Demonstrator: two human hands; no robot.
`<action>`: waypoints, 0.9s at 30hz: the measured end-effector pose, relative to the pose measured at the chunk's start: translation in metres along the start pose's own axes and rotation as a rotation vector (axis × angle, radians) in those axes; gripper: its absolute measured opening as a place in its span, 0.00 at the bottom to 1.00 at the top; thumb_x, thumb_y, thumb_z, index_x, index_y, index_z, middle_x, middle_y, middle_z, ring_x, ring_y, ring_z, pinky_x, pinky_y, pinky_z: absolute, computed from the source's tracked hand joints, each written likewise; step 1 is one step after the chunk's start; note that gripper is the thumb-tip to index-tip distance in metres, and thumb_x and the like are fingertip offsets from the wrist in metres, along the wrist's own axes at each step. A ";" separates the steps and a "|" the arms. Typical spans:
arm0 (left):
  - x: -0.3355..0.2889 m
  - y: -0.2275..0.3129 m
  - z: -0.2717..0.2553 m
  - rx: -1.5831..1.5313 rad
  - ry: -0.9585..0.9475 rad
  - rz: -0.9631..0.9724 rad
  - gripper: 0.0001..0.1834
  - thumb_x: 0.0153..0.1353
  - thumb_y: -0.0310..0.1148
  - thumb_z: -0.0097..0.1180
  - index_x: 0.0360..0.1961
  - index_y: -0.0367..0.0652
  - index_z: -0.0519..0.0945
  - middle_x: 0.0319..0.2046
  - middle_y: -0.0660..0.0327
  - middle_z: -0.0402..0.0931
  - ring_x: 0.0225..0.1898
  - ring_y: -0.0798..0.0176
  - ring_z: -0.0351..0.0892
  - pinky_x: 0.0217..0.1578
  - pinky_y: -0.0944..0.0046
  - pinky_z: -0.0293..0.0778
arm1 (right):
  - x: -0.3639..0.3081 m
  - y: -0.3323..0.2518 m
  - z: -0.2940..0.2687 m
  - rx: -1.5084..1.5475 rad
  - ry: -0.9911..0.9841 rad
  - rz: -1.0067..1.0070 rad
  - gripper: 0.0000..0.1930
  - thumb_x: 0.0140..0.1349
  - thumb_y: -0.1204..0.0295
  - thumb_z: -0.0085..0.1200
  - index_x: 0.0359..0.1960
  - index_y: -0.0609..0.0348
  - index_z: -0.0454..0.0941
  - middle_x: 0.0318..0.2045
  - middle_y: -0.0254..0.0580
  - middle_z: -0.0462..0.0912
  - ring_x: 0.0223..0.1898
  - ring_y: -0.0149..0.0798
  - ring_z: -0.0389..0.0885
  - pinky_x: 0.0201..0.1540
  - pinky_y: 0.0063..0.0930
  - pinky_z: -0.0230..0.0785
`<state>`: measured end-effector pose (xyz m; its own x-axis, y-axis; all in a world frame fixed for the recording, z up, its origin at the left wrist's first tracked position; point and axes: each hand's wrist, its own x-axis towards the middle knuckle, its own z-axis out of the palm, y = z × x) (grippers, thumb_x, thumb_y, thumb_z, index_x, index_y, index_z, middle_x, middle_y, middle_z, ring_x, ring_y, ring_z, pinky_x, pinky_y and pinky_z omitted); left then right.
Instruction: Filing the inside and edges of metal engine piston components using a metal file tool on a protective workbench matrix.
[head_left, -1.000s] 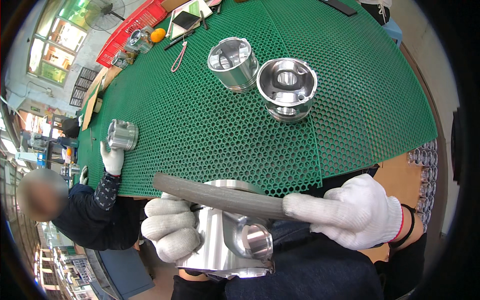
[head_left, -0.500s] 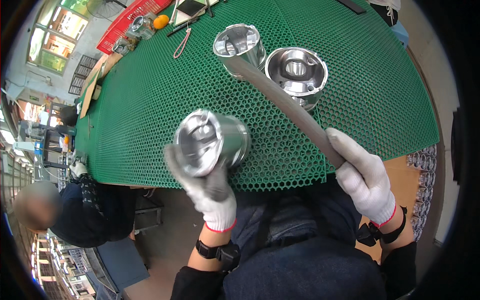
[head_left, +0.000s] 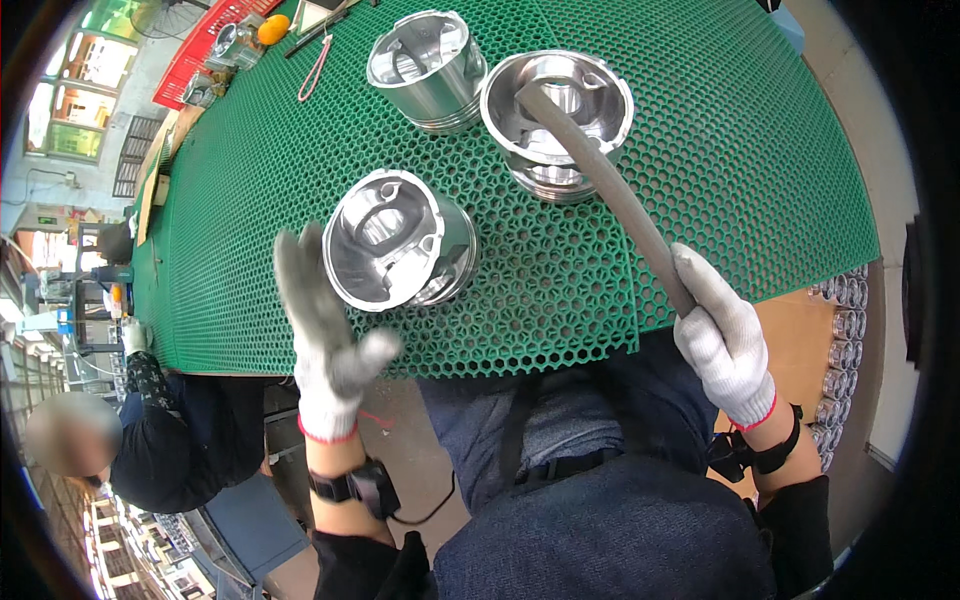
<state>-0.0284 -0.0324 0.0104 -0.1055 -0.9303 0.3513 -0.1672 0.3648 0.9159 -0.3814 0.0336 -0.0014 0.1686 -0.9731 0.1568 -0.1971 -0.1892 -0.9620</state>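
Observation:
My right hand (head_left: 722, 340), in a white glove, is wrapped round one end of a long grey-brown bar (head_left: 615, 195), perhaps a file or sharpening stone. Its far end overlaps the open hollow of a shiny metal piston (head_left: 505, 110). My gloved left hand (head_left: 325, 325) is off to the left with fingers stretched and thumb apart, holding nothing. Just right of its fingers stands the nearest piston (head_left: 455, 240), hollow side up, on the green honeycomb mat (head_left: 520, 320). A third piston (head_left: 430, 95) stands farther back on the mat.
A red crate (head_left: 205, 55), an orange fruit (head_left: 273, 29) and a pink strap (head_left: 316, 70) lie toward the far left. Several pistons (head_left: 848, 325) stand in rows at the right, below the mat's edge. Another person (head_left: 190, 430) sits at the left edge of the table.
My left hand has let go of the nearest piston and moved left; that piston now stands on the mat. The view has shifted slightly. My right hand still grips the bar.

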 end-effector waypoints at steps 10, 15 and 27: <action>-0.033 0.019 0.025 -0.203 0.286 -0.280 0.45 0.51 0.29 0.70 0.67 0.32 0.57 0.60 0.45 0.68 0.59 0.52 0.72 0.60 0.53 0.71 | 0.005 0.003 -0.004 -0.061 -0.024 -0.191 0.27 0.57 0.79 0.53 0.61 0.68 0.69 0.55 0.56 0.78 0.37 0.47 0.87 0.43 0.31 0.77; 0.039 -0.009 0.036 0.103 -0.159 -0.188 0.33 0.55 0.37 0.67 0.59 0.36 0.71 0.52 0.52 0.77 0.53 0.62 0.77 0.54 0.64 0.74 | 0.003 0.000 0.002 -0.097 -0.003 -0.159 0.26 0.59 0.77 0.53 0.62 0.68 0.69 0.54 0.55 0.79 0.36 0.46 0.87 0.41 0.31 0.77; -0.013 0.028 0.072 -0.724 0.423 -0.112 0.26 0.65 0.45 0.52 0.61 0.46 0.69 0.56 0.52 0.72 0.57 0.50 0.73 0.58 0.47 0.73 | -0.008 -0.024 0.020 -0.060 -0.091 -0.347 0.25 0.60 0.73 0.57 0.59 0.67 0.71 0.37 0.53 0.85 0.31 0.47 0.85 0.34 0.33 0.79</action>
<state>-0.1025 -0.0070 0.0173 0.2745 -0.9478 0.1622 0.5296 0.2898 0.7972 -0.3583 0.0486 0.0158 0.3202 -0.8346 0.4482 -0.1686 -0.5158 -0.8399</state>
